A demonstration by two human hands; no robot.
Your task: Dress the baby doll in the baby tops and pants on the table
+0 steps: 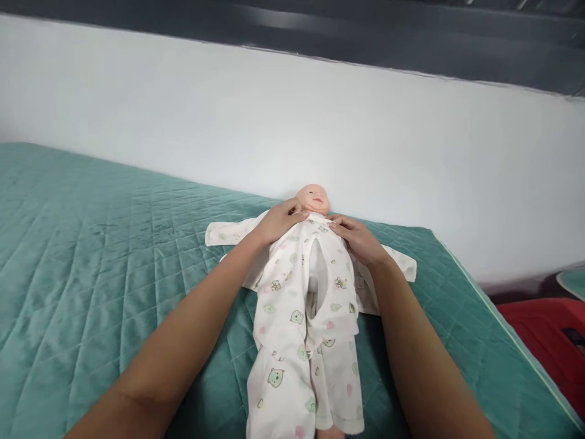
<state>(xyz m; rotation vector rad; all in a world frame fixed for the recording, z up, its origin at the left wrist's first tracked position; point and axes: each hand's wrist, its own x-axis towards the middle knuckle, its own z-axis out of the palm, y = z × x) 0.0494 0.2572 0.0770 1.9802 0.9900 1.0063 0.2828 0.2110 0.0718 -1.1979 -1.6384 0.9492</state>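
On the green quilted cover [150,274], against a white wall [183,110], the doll [314,198] lies face-up, trousers [283,311] already over its torso, shirt [368,300] beneath apparently not yet closed. Right hand [361,239] pinches the waistband [319,217], thumb against fingers; left hand [280,221] is part-curled near the neck, hold indeterminable. Not verifiable: arms inside the 2 sleeves [231,233]; 1 foot [329,433] shows, 1 trouser hem is cut off.

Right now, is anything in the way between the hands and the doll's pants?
Nothing that I can see: the left hand and right hand both touch the top of the pants, below the doll's head.
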